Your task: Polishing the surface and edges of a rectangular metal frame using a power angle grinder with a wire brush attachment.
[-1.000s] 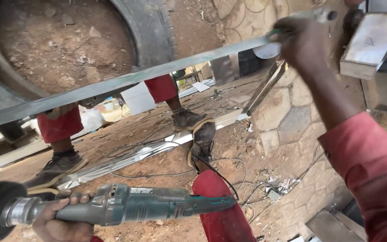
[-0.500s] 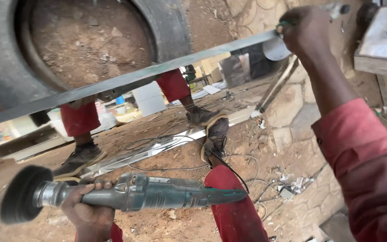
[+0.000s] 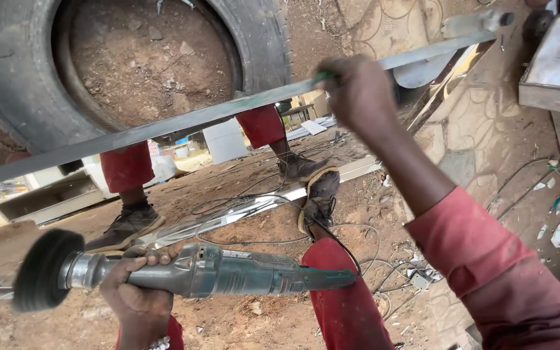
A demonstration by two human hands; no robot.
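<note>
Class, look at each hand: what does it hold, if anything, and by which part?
The left hand holds an angle grinder by its front body, behind the wheel. The right hand grips a long metal bar partway along its length.

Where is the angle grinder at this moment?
In the head view, the angle grinder lies low on the left, held by the left hand, below the long metal strip that the right hand grips.

You stand outdoors in daylight on bare reddish dirt (image 3: 241,317) strewn with cables (image 3: 254,201). 1 big tyre (image 3: 14,78) lies on the dirt at the top left. Patterned stone paving (image 3: 487,123) runs along your right, littered with scraps.
</note>
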